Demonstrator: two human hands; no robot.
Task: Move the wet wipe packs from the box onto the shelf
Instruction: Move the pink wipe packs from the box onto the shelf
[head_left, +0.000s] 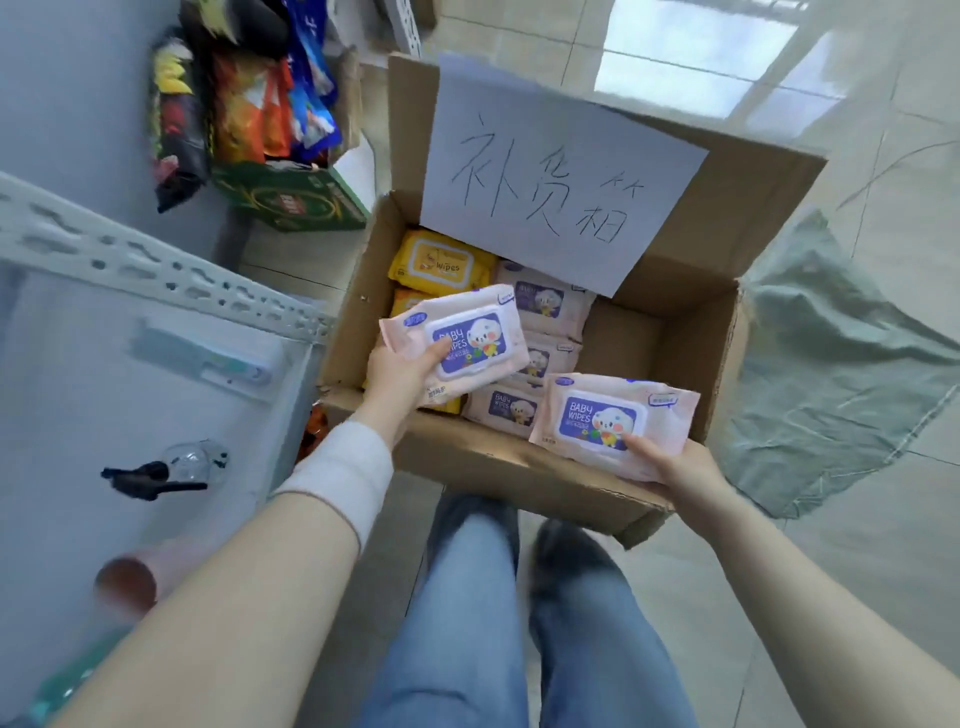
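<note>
An open cardboard box (691, 332) stands on the floor in front of me. Inside lie yellow wipe packs (441, 262) at the left and several pink baby wipe packs (545, 304) beside them. My left hand (400, 382) grips one pink pack (460, 335) above the box's left side. My right hand (675, 467) holds a second pink pack (610, 418) over the box's near edge. The white metal shelf (156, 270) is at the left.
On the shelf lie a toothbrush pack (208, 358), a clear spray bottle (171, 470) and a cup-like item (127, 579). Snack bags (244, 98) and a green carton (296, 195) sit beyond. A paper sign (550, 176) covers the box flap. Green cloth (831, 374) lies at right.
</note>
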